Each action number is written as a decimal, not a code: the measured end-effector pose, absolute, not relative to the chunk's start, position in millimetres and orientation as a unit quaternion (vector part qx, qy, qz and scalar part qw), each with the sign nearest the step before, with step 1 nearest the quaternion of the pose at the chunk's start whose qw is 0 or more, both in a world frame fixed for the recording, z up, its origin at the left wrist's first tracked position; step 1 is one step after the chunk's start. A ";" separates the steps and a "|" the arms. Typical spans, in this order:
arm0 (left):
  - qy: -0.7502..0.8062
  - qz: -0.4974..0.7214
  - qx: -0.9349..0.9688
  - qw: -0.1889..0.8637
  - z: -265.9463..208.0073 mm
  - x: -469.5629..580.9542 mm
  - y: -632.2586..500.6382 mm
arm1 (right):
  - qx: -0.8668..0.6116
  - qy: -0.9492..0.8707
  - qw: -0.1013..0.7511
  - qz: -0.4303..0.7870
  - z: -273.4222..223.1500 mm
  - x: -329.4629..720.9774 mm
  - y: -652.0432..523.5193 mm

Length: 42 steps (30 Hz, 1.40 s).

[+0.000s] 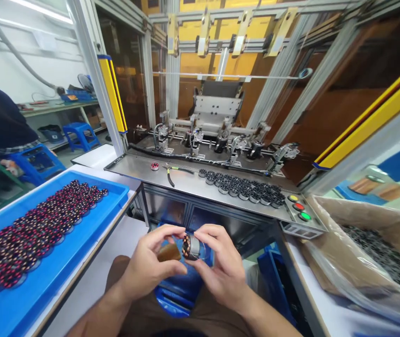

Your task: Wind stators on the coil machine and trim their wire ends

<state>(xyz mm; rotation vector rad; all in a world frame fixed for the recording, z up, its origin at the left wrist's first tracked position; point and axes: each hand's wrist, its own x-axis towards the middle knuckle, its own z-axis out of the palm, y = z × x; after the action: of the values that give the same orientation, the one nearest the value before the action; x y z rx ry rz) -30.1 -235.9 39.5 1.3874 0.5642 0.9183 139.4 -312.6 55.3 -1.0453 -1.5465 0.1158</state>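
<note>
Just above my lap, a wound motor stator (pixel 192 246) with copper coils on its left face and a grey metal body is held between both hands. My right hand (pixel 223 262) grips its right side, fingertips on top and thumb underneath. The fingers of my left hand (pixel 154 257) curve round to the coil side, index fingertip at the upper rim and thumb near the lower edge. Thin wire shows by the right fingers. A tan-brown piece (pixel 169 253) appears inside the curve of my left hand; whether it is held or lies behind cannot be made out.
A blue tray (pixel 115 186) of wound stators stands left. On the metal ledge (pixel 135 169) are a red-coiled stator (pixel 154 166), cutting pliers (pixel 170 175) and rows of black cores (pixel 245 187). A button box (pixel 300 220) and plastic-lined carton (pixel 326 210) stand right. Behind is a machine (pixel 217 110).
</note>
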 end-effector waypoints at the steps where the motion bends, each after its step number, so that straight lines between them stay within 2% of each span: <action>1: 0.247 0.381 0.612 0.648 39.6 -29.8 -237.9 | -0.445 -0.685 0.576 0.013 55.7 140.5 -313.0; 5: 0.227 0.360 0.621 0.658 42.8 -25.5 -240.3 | -0.437 -0.697 0.569 0.001 54.9 136.9 -314.7; 13: 0.232 0.441 0.711 0.496 48.5 -31.0 -233.9 | -0.418 -0.647 0.610 0.183 63.1 138.6 -318.0; 15: 0.234 0.443 0.690 0.523 47.5 -29.8 -234.7 | -0.443 -0.626 0.612 0.195 66.3 138.0 -316.4; 19: 0.203 0.404 0.563 0.692 43.4 -22.4 -239.2 | -0.485 -0.585 0.612 0.219 69.6 135.1 -315.4; 21: 0.181 0.398 0.540 0.719 41.3 -20.1 -240.7 | -0.487 -0.582 0.609 0.228 69.3 136.8 -315.4; 23: 0.185 0.424 0.586 0.665 40.7 -21.1 -240.2 | -0.491 -0.580 0.603 0.243 68.9 142.7 -315.0; 28: 0.172 0.489 0.774 0.365 49.7 -32.3 -235.1 | -0.501 -0.597 0.586 0.220 80.0 159.1 -312.4; 32: 0.139 0.472 0.838 0.234 59.5 -38.2 -234.7 | -0.489 -0.700 0.475 0.213 101.6 149.5 -309.4; 35: 0.132 0.445 0.856 0.227 63.6 -45.4 -235.9 | -0.467 -0.728 0.434 0.253 115.3 144.8 -303.5; 39: 0.122 0.409 0.847 0.317 68.2 -59.7 -238.2 | -0.426 -0.749 0.392 0.322 123.3 163.2 -295.5; 42: 0.116 0.406 0.840 0.340 69.6 -64.5 -239.6 | -0.468 -0.759 0.391 0.226 124.8 179.0 -297.6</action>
<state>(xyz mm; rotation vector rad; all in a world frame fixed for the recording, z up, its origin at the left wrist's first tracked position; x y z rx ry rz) -64.5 -239.6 69.6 2.1867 0.3016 1.0558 179.0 -297.6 124.8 -1.1894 -1.9294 0.5746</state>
